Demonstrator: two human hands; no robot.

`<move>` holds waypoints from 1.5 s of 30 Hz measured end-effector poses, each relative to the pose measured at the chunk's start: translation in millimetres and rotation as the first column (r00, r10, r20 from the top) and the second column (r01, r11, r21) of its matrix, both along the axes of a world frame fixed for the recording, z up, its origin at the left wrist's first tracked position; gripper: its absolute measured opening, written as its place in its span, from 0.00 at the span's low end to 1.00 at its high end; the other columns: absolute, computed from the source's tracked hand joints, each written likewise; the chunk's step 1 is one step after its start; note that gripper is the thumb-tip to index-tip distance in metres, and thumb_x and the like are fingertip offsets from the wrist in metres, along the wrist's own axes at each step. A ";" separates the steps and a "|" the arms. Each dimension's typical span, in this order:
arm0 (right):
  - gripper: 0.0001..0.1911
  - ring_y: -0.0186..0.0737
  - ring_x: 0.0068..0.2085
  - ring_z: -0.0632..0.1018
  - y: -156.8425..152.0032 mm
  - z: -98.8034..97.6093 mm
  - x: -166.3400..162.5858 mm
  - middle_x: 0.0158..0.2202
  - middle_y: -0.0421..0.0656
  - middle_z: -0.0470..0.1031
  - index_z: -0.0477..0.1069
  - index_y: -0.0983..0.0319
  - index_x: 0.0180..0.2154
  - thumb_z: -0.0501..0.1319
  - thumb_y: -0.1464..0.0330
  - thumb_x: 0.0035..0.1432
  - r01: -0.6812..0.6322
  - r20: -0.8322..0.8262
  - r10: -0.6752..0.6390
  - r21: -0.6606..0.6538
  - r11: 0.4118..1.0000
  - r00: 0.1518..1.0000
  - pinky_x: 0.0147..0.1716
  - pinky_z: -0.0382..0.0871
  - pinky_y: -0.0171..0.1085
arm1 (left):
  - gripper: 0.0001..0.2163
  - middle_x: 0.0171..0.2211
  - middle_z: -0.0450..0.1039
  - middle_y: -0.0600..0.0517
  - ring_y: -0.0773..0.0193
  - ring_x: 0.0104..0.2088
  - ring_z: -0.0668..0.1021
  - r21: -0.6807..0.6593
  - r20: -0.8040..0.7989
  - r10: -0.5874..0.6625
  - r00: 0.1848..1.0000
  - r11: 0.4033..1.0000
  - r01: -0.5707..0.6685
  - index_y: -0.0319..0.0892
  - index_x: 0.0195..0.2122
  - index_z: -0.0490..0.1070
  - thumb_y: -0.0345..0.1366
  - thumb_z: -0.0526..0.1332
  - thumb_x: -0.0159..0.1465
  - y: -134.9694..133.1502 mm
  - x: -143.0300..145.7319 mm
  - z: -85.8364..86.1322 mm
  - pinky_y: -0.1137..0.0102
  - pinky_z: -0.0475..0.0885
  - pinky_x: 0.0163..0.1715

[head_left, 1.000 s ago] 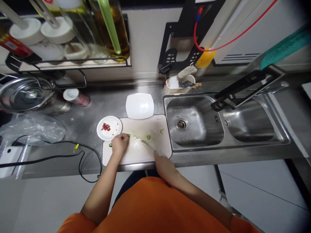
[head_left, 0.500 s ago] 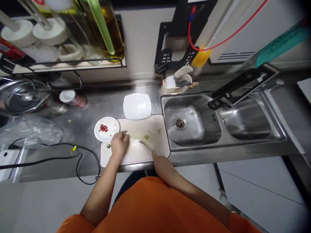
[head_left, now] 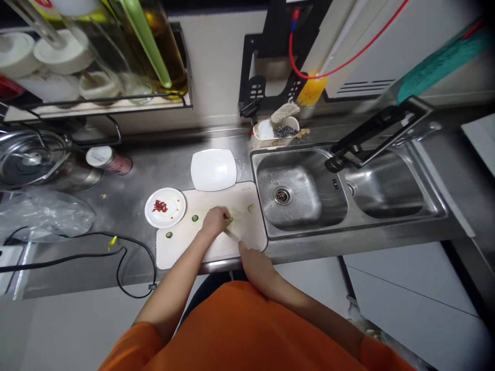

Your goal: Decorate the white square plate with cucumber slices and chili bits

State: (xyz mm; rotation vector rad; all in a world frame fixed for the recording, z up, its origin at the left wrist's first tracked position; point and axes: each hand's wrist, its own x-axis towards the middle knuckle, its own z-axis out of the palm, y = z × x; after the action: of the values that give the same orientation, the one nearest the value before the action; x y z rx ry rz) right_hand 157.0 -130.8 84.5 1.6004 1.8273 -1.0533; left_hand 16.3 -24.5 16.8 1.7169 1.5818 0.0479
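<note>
My left hand [head_left: 215, 221] is over the middle of the white cutting board [head_left: 180, 252]. Its fingers pinch a small green cucumber slice [head_left: 231, 219]. My right hand [head_left: 256, 262], at the board's front edge, is closed round the handle of a knife [head_left: 232, 236]. The blade points away to the left and passes close to my left fingers, which partly hide it. One cucumber slice [head_left: 195, 218] lies left of my left hand, and another end piece [head_left: 169, 235] is near the board's left edge. A pale green piece [head_left: 251, 208] rests at the right.
A round white plate [head_left: 178, 219] with chopped red bits overlaps the board's back left corner. Behind the board is a white square dish [head_left: 213, 170]. To the right is a double sink [head_left: 301, 219] with a black faucet [head_left: 371, 134]. A black cable [head_left: 149, 247] lies left.
My left hand has moved right, from beside the round plate to the slice near the knife. A cucumber slice now shows where that hand was. My right hand stays on the knife.
</note>
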 end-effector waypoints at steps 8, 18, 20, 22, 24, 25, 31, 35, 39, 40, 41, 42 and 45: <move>0.24 0.48 0.43 0.77 2.4 4.1 -1.2 0.40 0.54 0.75 0.54 0.64 0.57 0.41 0.80 0.60 -0.006 0.012 0.006 -0.003 1.000 1.000 0.37 0.69 0.40 | 0.05 0.26 0.74 0.53 0.67 0.28 0.73 -0.006 0.072 -0.038 0.997 0.999 0.039 0.41 0.25 0.73 0.27 0.58 0.49 0.7 1.2 -1.1 0.74 0.65 0.29; 0.26 0.48 0.43 0.76 6.2 -0.8 7.0 0.40 0.54 0.75 0.53 0.65 0.58 0.43 0.80 0.57 -0.045 0.006 0.045 -0.009 0.999 0.999 0.36 0.68 0.40 | 0.05 0.26 0.75 0.56 0.68 0.28 0.74 0.005 0.095 0.231 0.968 0.973 -0.233 0.43 0.28 0.73 0.31 0.58 0.52 -7.6 -38.6 2.1 0.75 0.64 0.30; 0.27 0.48 0.43 0.76 5.5 -5.7 9.8 0.39 0.53 0.75 0.53 0.65 0.58 0.44 0.80 0.57 -0.054 0.003 0.054 -0.002 0.999 0.999 0.36 0.67 0.39 | 0.04 0.25 0.74 0.56 0.68 0.28 0.73 0.011 0.093 0.246 0.965 0.969 -0.248 0.43 0.28 0.73 0.33 0.58 0.53 -12.9 -45.2 2.0 0.75 0.64 0.30; 0.28 0.48 0.43 0.76 4.6 -8.8 11.1 0.39 0.53 0.75 0.52 0.64 0.59 0.43 0.80 0.57 -0.060 0.001 0.060 0.010 0.998 0.998 0.36 0.67 0.39 | 0.05 0.24 0.73 0.56 0.68 0.27 0.73 0.049 0.060 0.257 0.964 0.964 -0.260 0.44 0.28 0.73 0.34 0.58 0.55 -18.9 -47.4 0.9 0.74 0.64 0.30; 0.28 0.48 0.43 0.76 3.7 -9.9 11.1 0.39 0.52 0.75 0.51 0.64 0.59 0.44 0.80 0.57 -0.064 0.000 0.064 0.012 0.998 0.998 0.35 0.67 0.39 | 0.06 0.25 0.73 0.54 0.66 0.28 0.72 0.127 0.008 0.256 0.967 0.958 -0.255 0.44 0.29 0.73 0.34 0.57 0.57 -25.8 -46.8 -1.9 0.73 0.64 0.30; 0.28 0.48 0.43 0.76 3.5 -9.7 10.7 0.39 0.52 0.75 0.51 0.64 0.59 0.44 0.80 0.57 -0.065 0.001 0.065 0.014 0.998 0.998 0.35 0.66 0.39 | 0.06 0.26 0.73 0.53 0.65 0.29 0.73 0.175 -0.010 0.254 0.967 0.953 -0.249 0.44 0.30 0.73 0.34 0.56 0.57 -29.6 -45.9 -4.0 0.72 0.64 0.32; 0.27 0.47 0.42 0.76 5.9 -8.0 4.4 0.38 0.51 0.75 0.52 0.63 0.58 0.44 0.80 0.57 -0.063 0.013 0.063 0.053 0.997 0.998 0.34 0.66 0.38 | 0.10 0.35 0.74 0.48 0.60 0.37 0.73 0.309 0.003 0.290 0.957 0.910 -0.277 0.42 0.40 0.74 0.35 0.57 0.58 -50.4 -41.0 -21.5 0.68 0.67 0.40; 0.24 0.47 0.42 0.76 12.7 -8.3 -2.4 0.38 0.51 0.75 0.53 0.64 0.56 0.45 0.79 0.58 -0.059 0.012 0.058 0.089 0.994 0.998 0.35 0.66 0.37 | 0.11 0.37 0.74 0.48 0.60 0.39 0.74 0.320 0.049 0.317 0.947 0.893 -0.316 0.42 0.40 0.74 0.34 0.55 0.59 -53.6 -39.8 -25.8 0.68 0.67 0.43; 0.22 0.46 0.43 0.76 19.4 -7.6 -8.8 0.38 0.52 0.75 0.56 0.64 0.53 0.44 0.80 0.58 -0.063 0.013 0.062 0.096 0.993 0.998 0.35 0.67 0.37 | 0.10 0.37 0.75 0.48 0.61 0.40 0.74 0.296 0.071 0.315 0.946 0.899 -0.322 0.42 0.40 0.74 0.34 0.55 0.59 -51.3 -40.2 -25.3 0.68 0.67 0.45; 0.22 0.46 0.43 0.76 20.4 -7.3 -10.1 0.38 0.52 0.75 0.56 0.64 0.53 0.43 0.80 0.58 -0.068 0.019 0.066 0.096 0.993 0.998 0.36 0.67 0.37 | 0.10 0.37 0.75 0.48 0.61 0.40 0.74 0.289 0.068 0.318 0.946 0.901 -0.323 0.43 0.40 0.74 0.34 0.56 0.59 -50.8 -40.3 -25.1 0.68 0.67 0.45; 0.21 0.45 0.44 0.76 21.1 -6.9 -11.2 0.38 0.52 0.75 0.55 0.64 0.53 0.43 0.80 0.58 -0.072 0.025 0.070 0.095 0.993 0.997 0.36 0.67 0.37 | 0.10 0.37 0.75 0.48 0.61 0.40 0.74 0.283 0.065 0.323 0.944 0.901 -0.328 0.43 0.40 0.74 0.34 0.56 0.59 -50.5 -40.3 -25.0 0.68 0.67 0.45; 0.21 0.45 0.44 0.76 21.6 -6.5 -12.2 0.38 0.52 0.75 0.55 0.64 0.54 0.43 0.79 0.59 -0.075 0.030 0.073 0.092 0.993 0.997 0.37 0.67 0.37 | 0.10 0.37 0.75 0.48 0.61 0.40 0.74 0.278 0.064 0.327 0.943 0.902 -0.331 0.43 0.40 0.74 0.34 0.56 0.59 -50.4 -40.3 -24.9 0.68 0.67 0.45; 0.20 0.44 0.44 0.76 22.7 -4.7 -14.8 0.38 0.53 0.75 0.54 0.65 0.54 0.44 0.79 0.60 -0.076 0.028 0.074 0.076 0.994 0.997 0.38 0.67 0.37 | 0.11 0.37 0.75 0.48 0.61 0.40 0.74 0.277 0.076 0.326 0.942 0.901 -0.334 0.43 0.40 0.74 0.33 0.55 0.59 -50.9 -40.2 -24.3 0.68 0.67 0.45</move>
State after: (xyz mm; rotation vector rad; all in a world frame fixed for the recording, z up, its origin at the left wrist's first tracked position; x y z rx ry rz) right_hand 142.2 -108.1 79.8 1.5689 1.9167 -0.9358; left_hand -23.9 -75.3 -7.5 1.6272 1.9039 0.4914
